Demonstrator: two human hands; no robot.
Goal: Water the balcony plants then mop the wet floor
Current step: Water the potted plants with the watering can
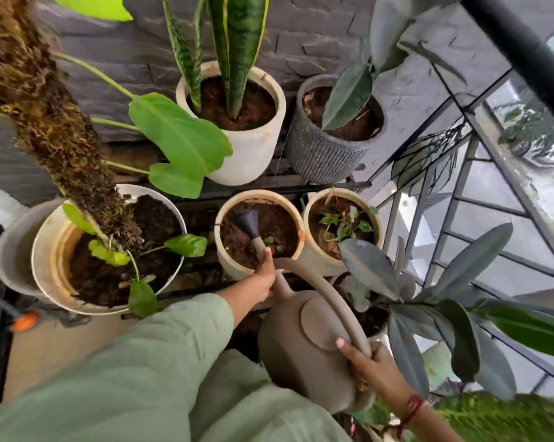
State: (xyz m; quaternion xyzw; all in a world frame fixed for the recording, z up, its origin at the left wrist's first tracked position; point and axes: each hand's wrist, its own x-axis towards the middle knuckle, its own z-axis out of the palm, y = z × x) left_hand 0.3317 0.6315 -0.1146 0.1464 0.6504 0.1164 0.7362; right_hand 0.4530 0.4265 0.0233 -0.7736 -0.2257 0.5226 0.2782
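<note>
I hold a brown watering can (304,342) tilted forward over the plants. My right hand (372,365) grips its long arched handle at the rear. My left hand (266,275) holds the spout just behind the dark rose head (248,221). The rose hangs over the soil of a small cream pot (296,247) with a tiny seedling. To its right stands a second cream pot (310,215) with small green sprouts. A large white pot (42,260) with a moss pole sits at the left.
On a higher shelf stand a snake plant pot (253,151) and a grey textured pot (320,157) against a dark stone wall. A rubber plant (406,304) spreads dark leaves at the right, beside the metal-and-glass balcony railing (479,186). An orange-tipped object (25,320) lies at the left.
</note>
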